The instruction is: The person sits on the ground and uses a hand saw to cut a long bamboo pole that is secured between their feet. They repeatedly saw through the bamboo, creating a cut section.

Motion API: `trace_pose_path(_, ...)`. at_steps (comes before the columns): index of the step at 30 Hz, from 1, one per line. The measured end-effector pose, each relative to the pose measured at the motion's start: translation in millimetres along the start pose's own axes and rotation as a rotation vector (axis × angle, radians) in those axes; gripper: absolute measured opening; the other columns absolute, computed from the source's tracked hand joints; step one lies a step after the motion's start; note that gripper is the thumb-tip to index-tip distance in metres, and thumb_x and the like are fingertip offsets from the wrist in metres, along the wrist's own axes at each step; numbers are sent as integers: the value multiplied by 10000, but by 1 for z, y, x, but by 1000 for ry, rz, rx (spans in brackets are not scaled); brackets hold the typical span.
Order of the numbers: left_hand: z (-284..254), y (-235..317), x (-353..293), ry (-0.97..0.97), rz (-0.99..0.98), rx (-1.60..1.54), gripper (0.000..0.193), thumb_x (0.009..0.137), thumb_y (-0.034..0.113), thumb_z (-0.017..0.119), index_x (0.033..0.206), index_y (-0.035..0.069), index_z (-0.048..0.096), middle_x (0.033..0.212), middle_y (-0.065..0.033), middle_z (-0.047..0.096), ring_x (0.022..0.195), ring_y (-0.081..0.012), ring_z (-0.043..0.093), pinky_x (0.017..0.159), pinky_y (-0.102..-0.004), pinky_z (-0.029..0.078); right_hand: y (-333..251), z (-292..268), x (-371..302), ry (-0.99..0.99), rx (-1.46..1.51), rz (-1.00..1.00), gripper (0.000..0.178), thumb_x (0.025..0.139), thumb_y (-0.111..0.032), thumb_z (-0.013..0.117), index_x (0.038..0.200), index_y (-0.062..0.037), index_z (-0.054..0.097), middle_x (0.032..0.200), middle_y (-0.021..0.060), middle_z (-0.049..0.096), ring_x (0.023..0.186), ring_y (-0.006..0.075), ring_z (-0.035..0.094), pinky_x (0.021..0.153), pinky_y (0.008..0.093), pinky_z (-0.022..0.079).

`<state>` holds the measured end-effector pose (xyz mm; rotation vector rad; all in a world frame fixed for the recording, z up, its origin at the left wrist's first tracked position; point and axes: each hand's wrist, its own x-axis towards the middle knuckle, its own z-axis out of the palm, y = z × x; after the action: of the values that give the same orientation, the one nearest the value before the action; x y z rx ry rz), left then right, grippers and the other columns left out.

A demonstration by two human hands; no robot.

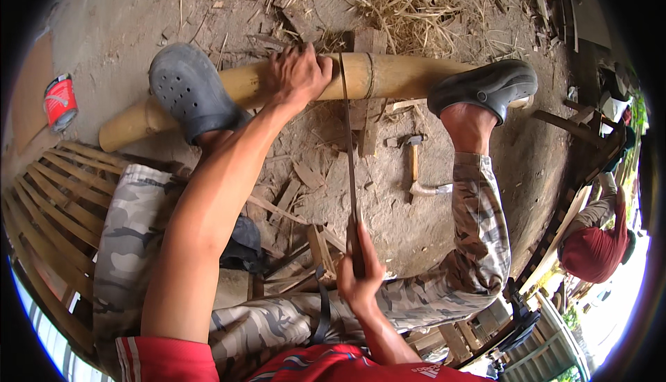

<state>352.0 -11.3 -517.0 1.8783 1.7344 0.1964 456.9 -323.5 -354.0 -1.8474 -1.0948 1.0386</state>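
Observation:
A thick bamboo pole (409, 77) lies across the ground ahead of me, and both my feet, in dark grey clogs (186, 85), press on it. My left hand (298, 75) is closed over the top of the pole, just left of a saw (349, 129). Seen edge-on, the saw's thin blade crosses the pole close to a node ring. Its dark handle is wrapped by the fingers of my right hand (361, 274), low and near my body. How deep the blade sits in the bamboo is hard to see.
A hammer (415, 163) lies on the dirt between my legs. Straw (409, 7) and wood scraps litter the far side. A red can (61, 103) stands left, above a slatted bamboo seat (62, 195). Another person in a dark red shirt (593, 254) is at the right.

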Motion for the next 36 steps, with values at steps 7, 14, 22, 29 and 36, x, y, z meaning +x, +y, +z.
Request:
trace_pose_path(7, -16, 22, 2, -56, 34, 54, 383, 958, 363, 482, 972, 10, 628, 963, -199, 700, 965, -361, 663, 958, -552, 411, -19, 62, 201, 84, -22, -115, 579, 850, -11, 579, 1426, -24, 518, 1215, 285, 645, 1077, 326, 694, 876, 348, 553)
trace_pose_path(14, 4, -2, -4, 94, 22, 1, 451, 954, 396, 439, 1089, 14, 637, 1095, -227, 689, 1116, -386, 616, 1085, -615, 312, -16, -3, 26, -47, -61, 27, 665, 819, 86, 517, 1474, -10, 457, 1358, 225, 605, 922, 180, 730, 731, 261, 545)
trace_pose_path(22, -5, -3, 7, -12, -42, 50, 457, 950, 442, 455, 1059, 39, 641, 928, -228, 708, 1014, -394, 658, 1027, -591, 369, -18, 67, 172, 68, -23, -59, 670, 815, -8, 598, 1465, -125, 489, 989, 267, 693, 814, 359, 727, 746, 389, 569)
trace_pose_path(29, 9, -10, 3, 93, -15, 20, 452, 934, 397, 431, 1087, 12, 613, 1059, -246, 687, 1114, -409, 618, 1096, -661, 297, -5, 0, 3, -33, 31, -12, 590, 836, 112, 518, 1423, 62, 482, 1360, 292, 565, 1273, 310, 573, 1041, 340, 466)
trace_pose_path(36, 9, -8, 7, 79, 26, 52, 352, 952, 365, 505, 1049, 53, 634, 984, -221, 711, 1011, -392, 665, 995, -576, 394, -26, 69, 216, 51, -27, -92, 560, 865, -33, 589, 1421, -31, 525, 1238, 263, 651, 1126, 285, 680, 909, 336, 539)
